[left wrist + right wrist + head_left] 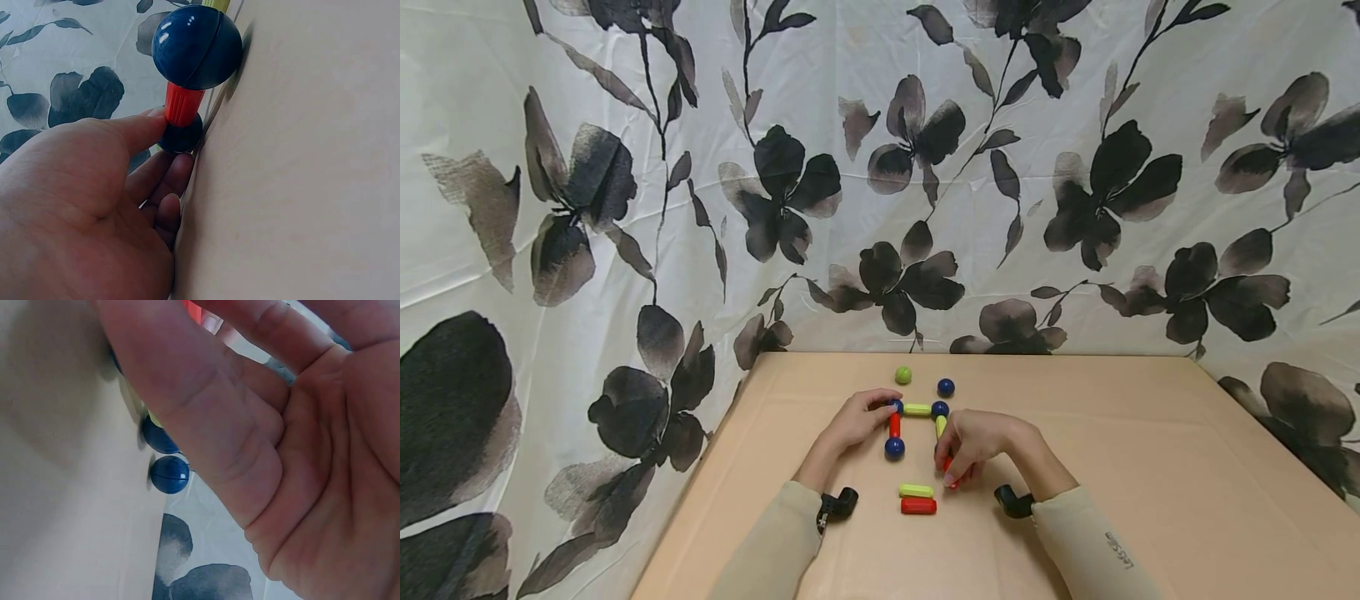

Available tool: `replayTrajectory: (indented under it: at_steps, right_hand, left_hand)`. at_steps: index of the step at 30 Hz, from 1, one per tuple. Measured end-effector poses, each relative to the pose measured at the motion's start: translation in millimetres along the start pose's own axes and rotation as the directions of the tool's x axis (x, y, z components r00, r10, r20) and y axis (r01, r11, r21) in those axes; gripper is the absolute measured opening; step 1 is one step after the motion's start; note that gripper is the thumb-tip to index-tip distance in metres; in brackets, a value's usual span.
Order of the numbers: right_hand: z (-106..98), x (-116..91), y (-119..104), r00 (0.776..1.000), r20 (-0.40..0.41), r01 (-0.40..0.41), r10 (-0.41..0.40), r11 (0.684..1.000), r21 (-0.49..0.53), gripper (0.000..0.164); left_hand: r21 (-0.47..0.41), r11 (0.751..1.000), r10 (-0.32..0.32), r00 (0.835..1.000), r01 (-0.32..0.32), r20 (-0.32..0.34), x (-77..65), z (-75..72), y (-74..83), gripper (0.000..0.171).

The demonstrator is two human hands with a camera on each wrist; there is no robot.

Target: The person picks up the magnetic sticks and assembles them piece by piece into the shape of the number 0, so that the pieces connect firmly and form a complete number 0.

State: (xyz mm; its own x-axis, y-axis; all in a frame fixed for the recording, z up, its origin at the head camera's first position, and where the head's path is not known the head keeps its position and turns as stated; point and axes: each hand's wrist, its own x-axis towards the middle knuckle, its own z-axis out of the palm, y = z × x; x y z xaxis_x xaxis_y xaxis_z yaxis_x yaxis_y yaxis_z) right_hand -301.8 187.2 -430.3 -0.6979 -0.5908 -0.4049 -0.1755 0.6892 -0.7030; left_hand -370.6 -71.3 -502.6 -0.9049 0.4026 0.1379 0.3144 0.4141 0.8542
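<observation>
Blue balls and rods form an angular frame on the table. My left hand point(857, 419) pinches the blue ball point(897, 406) at its far left corner, the thumb also touching the red rod point(182, 105). That rod runs toward me to another blue ball point(894, 448). A yellow-green rod point(917, 410) joins the held ball to the far right blue ball point(940, 408), from which a second yellow-green rod point(941, 425) comes nearer. In my right hand point(981, 442) is a red rod point(949, 467), gripped by thumb and fingers; its far end is hidden behind them.
A green ball point(903, 375) and a blue ball point(946, 387) lie loose beyond the frame. Nearer to me, a yellow-green rod point(916, 491) and a red rod point(918, 506) lie side by side. Floral cloth point(865, 225) hangs behind the table point(1112, 467).
</observation>
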Motion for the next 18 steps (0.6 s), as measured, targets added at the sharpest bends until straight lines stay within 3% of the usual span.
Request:
replayTrajectory:
  at_steps: [11,15,18]
  right_hand:
    - [1,1,1,1.0,-0.007,-0.011,0.011,1.0,-0.004,0.014]
    - [-4,-3,1,0.999,-0.05,-0.019,0.018,1.0,-0.018,0.02]
    - [-11,-3,5,0.993,-0.116,0.016,-0.022,0.999,-0.05,0.024]
  left_hand:
    - [0.008,1.0,-0.004,1.0,0.004,0.001,-0.3,0.3,1.5,0.031]
    - [0.007,1.0,-0.004,1.0,0.004,0.001,0.1,0.5,1.2,0.031]
    - [0.01,1.0,0.0,1.0,0.0,0.001,0.2,0.5,1.0,0.031]
